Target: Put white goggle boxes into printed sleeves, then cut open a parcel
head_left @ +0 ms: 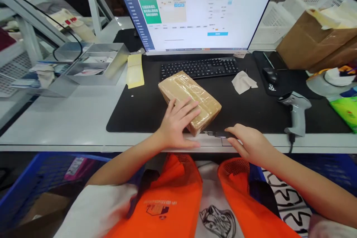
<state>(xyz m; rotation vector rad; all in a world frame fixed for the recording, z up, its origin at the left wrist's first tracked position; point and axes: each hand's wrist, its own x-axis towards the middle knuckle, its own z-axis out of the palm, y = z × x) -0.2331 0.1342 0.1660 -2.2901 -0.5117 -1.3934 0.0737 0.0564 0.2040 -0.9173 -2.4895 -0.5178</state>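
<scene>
A brown cardboard box (200,100) wrapped in shiny clear tape lies at a slant on the black desk mat. My left hand (178,124) rests on its near side, fingers spread over the top and thumb stretched out by the desk edge. In my right hand (249,143) is a dark-handled utility knife (219,134), pinched between thumb and fingers. Its tip points left at the box's near lower corner; whether it touches the cardboard I cannot tell.
Behind the box are a black keyboard (199,67) and a monitor (195,15). A crumpled tissue (244,82), a mouse (270,76) and a barcode scanner (297,113) lie to the right. Yellow slips (135,70) and a grey divided tray (96,79) are left. Blue baskets (25,189) stand below.
</scene>
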